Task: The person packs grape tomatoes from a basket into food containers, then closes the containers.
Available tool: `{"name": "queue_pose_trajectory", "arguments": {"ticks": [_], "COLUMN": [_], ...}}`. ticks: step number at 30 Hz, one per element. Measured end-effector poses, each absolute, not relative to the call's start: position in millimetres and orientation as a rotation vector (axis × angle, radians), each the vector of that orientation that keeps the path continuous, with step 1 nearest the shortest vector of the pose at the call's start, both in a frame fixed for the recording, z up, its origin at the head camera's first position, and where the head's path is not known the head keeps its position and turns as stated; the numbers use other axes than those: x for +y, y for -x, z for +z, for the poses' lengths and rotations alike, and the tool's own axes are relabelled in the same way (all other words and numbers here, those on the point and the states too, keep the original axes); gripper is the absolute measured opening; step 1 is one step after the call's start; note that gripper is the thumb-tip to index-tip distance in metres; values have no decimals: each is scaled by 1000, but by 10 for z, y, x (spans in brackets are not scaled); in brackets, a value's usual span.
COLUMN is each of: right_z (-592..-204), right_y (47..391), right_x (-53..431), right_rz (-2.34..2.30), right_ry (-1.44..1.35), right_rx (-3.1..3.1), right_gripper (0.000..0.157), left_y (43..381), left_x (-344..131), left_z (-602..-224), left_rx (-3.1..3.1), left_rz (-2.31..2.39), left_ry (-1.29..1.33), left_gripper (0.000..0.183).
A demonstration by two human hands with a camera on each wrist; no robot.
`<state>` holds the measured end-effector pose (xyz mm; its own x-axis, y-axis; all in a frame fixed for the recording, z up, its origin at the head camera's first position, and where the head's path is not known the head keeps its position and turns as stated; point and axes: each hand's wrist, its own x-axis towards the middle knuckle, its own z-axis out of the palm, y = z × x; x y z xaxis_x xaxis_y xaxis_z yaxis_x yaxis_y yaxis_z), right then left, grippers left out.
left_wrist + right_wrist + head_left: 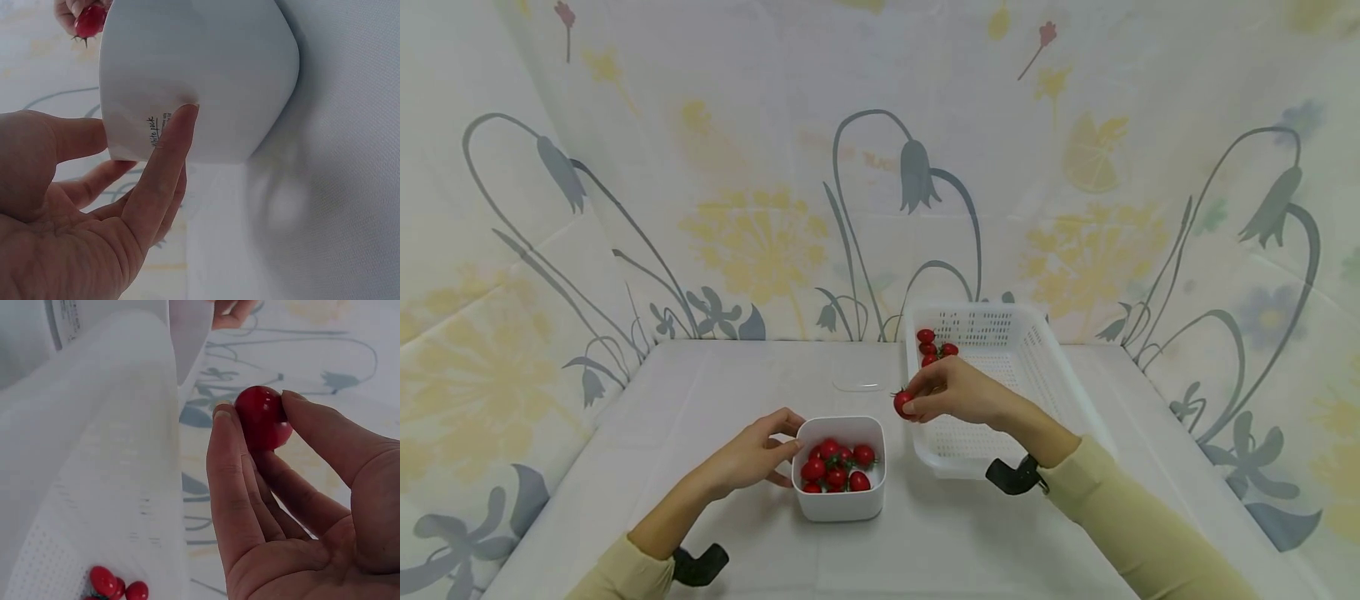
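My right hand (951,390) pinches a red cherry tomato (903,404) between thumb and fingertips, held up by the near left side of a white perforated basket (1075,392). The same tomato (259,419) shows plainly in the right wrist view. A small white square box (839,507) stands on the table, with several cherry tomatoes (837,477) inside. Against the box's left side rests my left hand (748,454), its thumb near the rim. From the left wrist, one finger (165,169) touches the outer wall beside the printed lettering.
A few more tomatoes (927,348) lie at the far left corner inside the basket. Behind the box lies a clear flat lid-like piece (859,387). The white-covered table (752,367) ends at a flower-printed cloth (760,150) hanging around it.
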<state>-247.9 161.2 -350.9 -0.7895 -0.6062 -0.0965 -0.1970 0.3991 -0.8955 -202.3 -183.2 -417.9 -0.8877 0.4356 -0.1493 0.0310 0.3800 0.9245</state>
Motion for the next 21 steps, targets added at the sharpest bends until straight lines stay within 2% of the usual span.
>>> {"name": "queue_pose_trajectory", "arguments": {"ticks": [21], "right_z": [-3649], "right_y": [2328], "right_x": [1235], "right_rz": [-1322], "right_ry": [782], "right_rx": [2255], "right_gripper": [20], "left_y": [2003], "left_x": [-1821], "left_z": [-4155], "left_rx": [2287], "left_rz": [1503], "left_ry": [-400], "left_gripper": [25]}}
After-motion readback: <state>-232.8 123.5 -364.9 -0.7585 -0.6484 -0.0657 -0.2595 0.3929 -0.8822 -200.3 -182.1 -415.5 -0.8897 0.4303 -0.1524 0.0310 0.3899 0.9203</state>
